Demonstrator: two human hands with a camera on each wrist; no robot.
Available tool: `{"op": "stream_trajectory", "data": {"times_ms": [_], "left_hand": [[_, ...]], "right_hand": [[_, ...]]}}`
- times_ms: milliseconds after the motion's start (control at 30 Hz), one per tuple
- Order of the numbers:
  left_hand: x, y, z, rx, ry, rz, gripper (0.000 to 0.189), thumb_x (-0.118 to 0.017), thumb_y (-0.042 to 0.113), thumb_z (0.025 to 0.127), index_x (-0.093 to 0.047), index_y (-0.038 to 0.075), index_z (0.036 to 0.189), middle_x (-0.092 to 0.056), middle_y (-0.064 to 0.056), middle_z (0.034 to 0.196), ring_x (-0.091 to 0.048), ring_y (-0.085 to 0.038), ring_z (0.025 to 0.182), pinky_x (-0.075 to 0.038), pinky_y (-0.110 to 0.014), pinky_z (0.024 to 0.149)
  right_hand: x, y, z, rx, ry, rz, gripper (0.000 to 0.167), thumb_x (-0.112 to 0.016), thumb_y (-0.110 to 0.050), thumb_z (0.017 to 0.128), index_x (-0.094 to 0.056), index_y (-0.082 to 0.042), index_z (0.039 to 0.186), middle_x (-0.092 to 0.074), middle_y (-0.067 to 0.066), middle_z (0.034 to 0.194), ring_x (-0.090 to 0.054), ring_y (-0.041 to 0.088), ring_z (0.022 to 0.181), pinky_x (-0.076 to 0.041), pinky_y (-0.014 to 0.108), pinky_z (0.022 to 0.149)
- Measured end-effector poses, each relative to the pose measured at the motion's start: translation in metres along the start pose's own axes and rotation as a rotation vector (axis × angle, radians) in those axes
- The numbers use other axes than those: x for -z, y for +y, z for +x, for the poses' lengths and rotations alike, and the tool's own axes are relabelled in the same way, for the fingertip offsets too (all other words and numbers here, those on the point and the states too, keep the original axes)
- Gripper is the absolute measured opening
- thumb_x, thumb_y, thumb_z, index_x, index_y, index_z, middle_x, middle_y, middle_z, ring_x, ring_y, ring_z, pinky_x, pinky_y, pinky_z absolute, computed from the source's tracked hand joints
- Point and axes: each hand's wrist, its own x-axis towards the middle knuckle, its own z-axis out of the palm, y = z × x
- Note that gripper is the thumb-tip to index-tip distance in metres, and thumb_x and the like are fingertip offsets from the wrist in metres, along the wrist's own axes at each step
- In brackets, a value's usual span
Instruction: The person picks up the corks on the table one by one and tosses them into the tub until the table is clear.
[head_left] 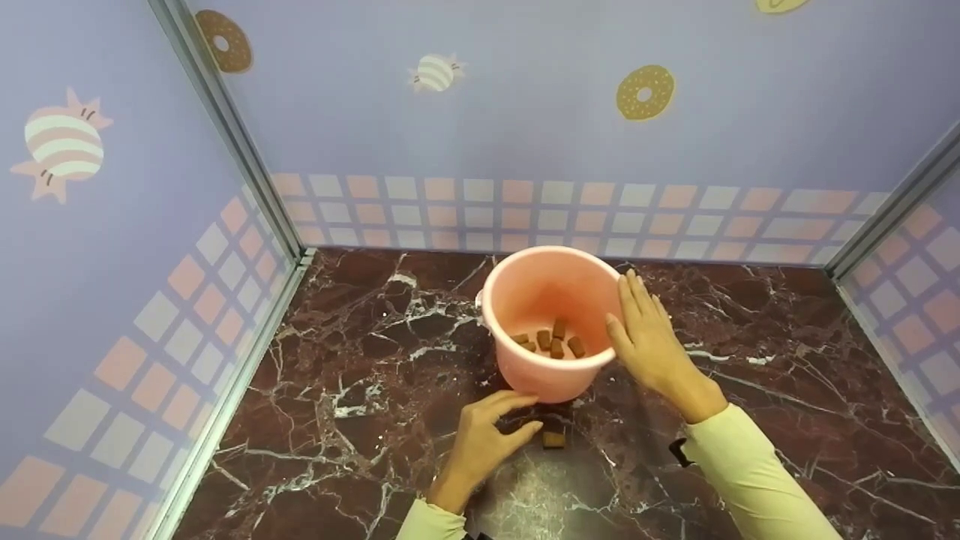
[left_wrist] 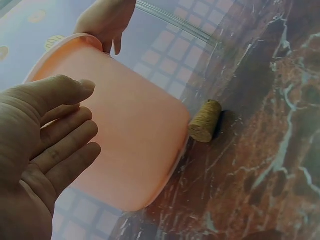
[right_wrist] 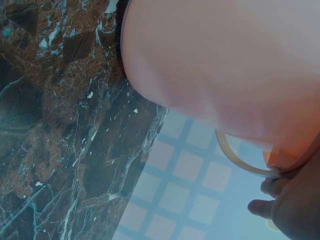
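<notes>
A pink plastic bucket (head_left: 536, 375) stands tilted on the dark marbled surface, its mouth turned toward the head camera. Several brown corks (head_left: 556, 347) lie at its bottom. My right hand (head_left: 651, 341) grips the bucket's right rim, thumb at the inner side and fingers along the outside. In front of the bucket, my left hand (head_left: 486, 435) has its fingers spread apart from the thumb and holds nothing. One loose cork (left_wrist: 204, 121) lies on its side by the bucket's base, just right of the left thumb tip in the head view.
A pale handle (right_wrist: 245, 165) hangs from the bucket's rim in the right wrist view. Purple wall panels (head_left: 525, 135) with printed sweets and checks enclose the marbled surface (head_left: 360, 450) at the back and both sides. Metal strips (head_left: 225, 127) run along the corners.
</notes>
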Motion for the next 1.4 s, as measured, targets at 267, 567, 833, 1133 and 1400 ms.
{"op": "stream_trajectory", "data": {"times_ms": [267,567,833,1133,1400], "left_hand": [[-0.005,-0.004,-0.004,0.018,-0.017,-0.017,0.037,-0.092,-0.005,0.077,-0.079,-0.002,0.111,-0.078,-0.013,0.111,-0.076,-0.028,0.103,-0.06,-0.033,0.097],[-0.012,-0.011,-0.007,0.034,-0.057,0.021,0.035,-0.092,-0.002,0.078,-0.08,-0.001,0.11,-0.079,-0.013,0.111,-0.076,-0.024,0.103,-0.06,-0.032,0.097],[-0.02,-0.015,-0.009,0.034,-0.09,0.015,0.036,-0.092,-0.004,0.075,-0.079,-0.002,0.108,-0.079,-0.013,0.112,-0.076,-0.025,0.103,-0.06,-0.034,0.098],[-0.027,-0.017,-0.009,0.1,-0.161,0.033,0.037,-0.092,-0.001,0.077,-0.079,-0.002,0.111,-0.078,-0.013,0.116,-0.075,-0.024,0.107,-0.058,-0.031,0.101],[-0.033,-0.021,-0.012,0.107,-0.19,0.036,0.039,-0.093,-0.001,0.076,-0.078,-0.003,0.113,-0.078,-0.011,0.116,-0.075,-0.022,0.107,-0.057,-0.03,0.102]], "right_hand": [[-0.001,0.001,-0.001,-0.007,-0.003,0.006,0.068,-0.039,-0.028,0.114,-0.014,0.011,0.164,-0.006,0.028,0.173,-0.009,0.044,0.16,-0.002,0.057,0.13],[-0.001,0.001,0.0,-0.013,-0.008,0.014,0.068,-0.038,-0.029,0.114,-0.014,0.01,0.164,-0.005,0.027,0.174,-0.008,0.044,0.16,-0.002,0.059,0.13],[0.0,0.001,0.0,-0.017,-0.013,0.021,0.068,-0.038,-0.029,0.114,-0.013,0.01,0.164,-0.005,0.027,0.174,-0.007,0.043,0.161,-0.002,0.058,0.13],[0.001,0.001,0.0,-0.008,-0.004,0.026,0.068,-0.039,-0.029,0.114,-0.015,0.011,0.164,-0.005,0.027,0.174,-0.007,0.043,0.16,-0.002,0.058,0.13],[0.0,0.0,-0.001,-0.014,-0.012,0.026,0.068,-0.038,-0.03,0.114,-0.014,0.009,0.165,-0.005,0.026,0.174,-0.006,0.041,0.161,-0.001,0.058,0.13]]}}
